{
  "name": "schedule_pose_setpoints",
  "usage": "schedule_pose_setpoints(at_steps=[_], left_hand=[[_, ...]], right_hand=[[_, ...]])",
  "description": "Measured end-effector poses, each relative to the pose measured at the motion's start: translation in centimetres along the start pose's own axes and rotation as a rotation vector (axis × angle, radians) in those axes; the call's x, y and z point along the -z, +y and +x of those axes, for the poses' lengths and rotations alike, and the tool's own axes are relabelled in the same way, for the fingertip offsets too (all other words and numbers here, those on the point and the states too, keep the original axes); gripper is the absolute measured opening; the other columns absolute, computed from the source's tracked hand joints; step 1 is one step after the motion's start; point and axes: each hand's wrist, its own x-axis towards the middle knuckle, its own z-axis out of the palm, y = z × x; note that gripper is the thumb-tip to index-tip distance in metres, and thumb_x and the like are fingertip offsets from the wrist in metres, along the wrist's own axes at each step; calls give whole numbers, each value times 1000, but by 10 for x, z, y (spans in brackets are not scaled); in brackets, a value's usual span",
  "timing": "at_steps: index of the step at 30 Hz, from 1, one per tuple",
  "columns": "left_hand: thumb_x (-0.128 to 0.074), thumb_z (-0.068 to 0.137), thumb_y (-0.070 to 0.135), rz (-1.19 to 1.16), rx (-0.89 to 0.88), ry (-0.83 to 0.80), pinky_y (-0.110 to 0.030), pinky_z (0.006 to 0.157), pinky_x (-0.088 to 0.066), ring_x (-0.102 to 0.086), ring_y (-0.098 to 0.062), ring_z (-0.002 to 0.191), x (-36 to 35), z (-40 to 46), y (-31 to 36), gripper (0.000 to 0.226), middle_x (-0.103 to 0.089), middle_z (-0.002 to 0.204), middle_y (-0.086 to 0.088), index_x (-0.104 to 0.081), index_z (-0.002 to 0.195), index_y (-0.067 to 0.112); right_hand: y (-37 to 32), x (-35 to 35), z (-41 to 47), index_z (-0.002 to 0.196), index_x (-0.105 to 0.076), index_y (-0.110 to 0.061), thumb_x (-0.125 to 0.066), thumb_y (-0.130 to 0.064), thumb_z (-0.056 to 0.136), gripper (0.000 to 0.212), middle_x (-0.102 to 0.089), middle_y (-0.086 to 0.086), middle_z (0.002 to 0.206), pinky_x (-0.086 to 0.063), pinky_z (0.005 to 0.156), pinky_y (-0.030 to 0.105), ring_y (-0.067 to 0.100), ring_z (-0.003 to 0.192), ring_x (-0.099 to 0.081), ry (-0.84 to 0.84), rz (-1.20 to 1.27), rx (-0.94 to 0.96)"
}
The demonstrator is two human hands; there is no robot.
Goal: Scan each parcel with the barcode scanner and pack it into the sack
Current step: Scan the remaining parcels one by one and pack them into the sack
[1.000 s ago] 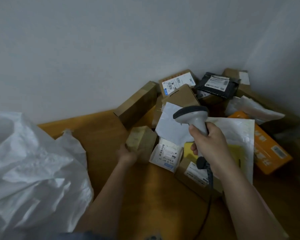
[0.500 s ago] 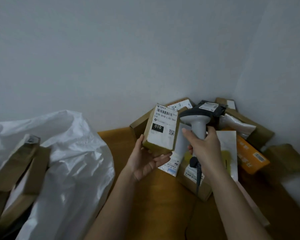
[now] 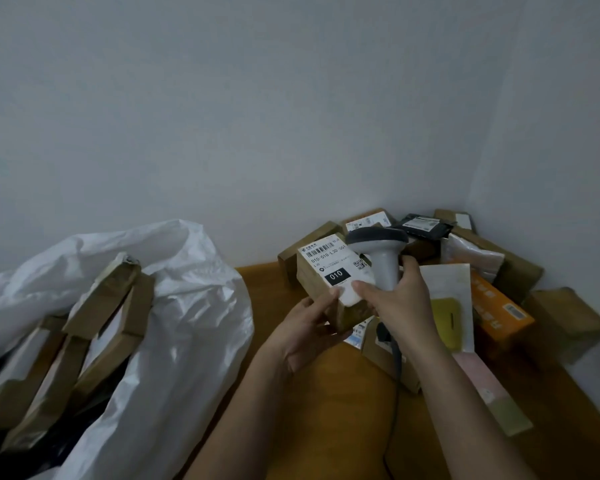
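- The scanner (image 3: 378, 252) head covers the right edge of the label on the parcel (image 3: 329, 282); its front window faces away and cannot be seen.
- The scanner cable (image 3: 395, 362) drops behind the right forearm and runs off the bottom edge.
- The sack (image 3: 174, 327) is cut off at the left and bottom; the flat cardboard packs (image 3: 104, 327) inside show only their upper ends, the rest lost in shadow.
- Print on the parcels piled (image 3: 492, 299) in the corner, beyond the right fingers, is too small to read.
- Left hand (image 3: 309, 332): palm up under the parcel, fingers (image 3: 329, 299) curled round its lower corner, thumb on the label; parcel tilted, label facing the camera, held above the bench (image 3: 326, 410).
- Right hand (image 3: 400, 303): fingers wrapped round the scanner grip, scanner upright with its head just above and right of the label, thumb tip touching the label's lower edge.
- The sack stands well left of the left fingers, mouth open.
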Motion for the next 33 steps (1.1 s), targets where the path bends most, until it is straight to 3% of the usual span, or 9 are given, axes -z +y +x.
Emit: schedule_pose_setpoints(at_steps=[4, 9, 11, 14, 19, 29, 33], left_hand=[[-80, 73, 24, -8, -56, 126, -33, 72, -58, -72, -25, 95, 5, -7, -1, 64, -71, 112, -11, -57, 131, 11], [-73, 83, 24, 77, -98, 317, -35, 77, -58, -66, -26, 104, 21, -11, -2, 54, -69, 114, -9, -56, 130, 4], [-72, 85, 22, 82, -106, 352, -34, 77, -58, -66, -24, 103, 25, -13, -2, 50, -70, 112, -8, -57, 128, 4], [-70, 87, 19, 54, -111, 382, -27, 62, -57, -69, -19, 91, 27, -18, -1, 41, -70, 103, -5, -57, 123, 6], [-67, 90, 14, 12, -111, 402, -23, 50, -53, -68, -18, 83, 29, -25, -1, 43, -69, 100, -7, -53, 128, 1], [-69, 88, 17, 2, -116, 445, -24, 52, -54, -70, -17, 82, 35, -34, -6, 51, -70, 103, -8, -51, 133, 2], [-70, 88, 19, -13, -112, 462, -27, 56, -53, -68, -20, 90, 36, -38, -9, 58, -67, 114, -12, -46, 138, 3]], right_hand=[[-17, 2, -14, 102, -58, -16, -63, -39, 92, 26, -65, 3, 81, -48, 46, 15, 3, 55, -63, -57, 41, -13], [-50, 18, -24, 96, -60, -11, -40, -43, 102, 38, -61, 9, 69, -42, 40, 12, 0, 43, -56, -128, -46, -32], [-64, 26, -31, 99, -61, -12, -39, -41, 103, 37, -62, 7, 64, -44, 43, 17, 2, 43, -56, -160, -73, -17], [-82, 36, -42, 101, -63, -15, -40, -42, 103, 36, -62, -1, 54, -45, 52, 26, 5, 46, -57, -188, -84, 0], [-106, 47, -62, 105, -64, -15, -39, -41, 103, 36, -61, 2, 62, -43, 51, 22, 4, 46, -56, -183, -152, 67], [-128, 58, -88, 103, -61, -12, -39, -41, 102, 37, -59, 4, 62, -42, 54, 25, 9, 51, -55, -232, -183, 137], [-129, 61, -94, 102, -61, -11, -39, -41, 102, 38, -58, 4, 60, -43, 55, 27, 11, 52, -55, -244, -171, 155]])
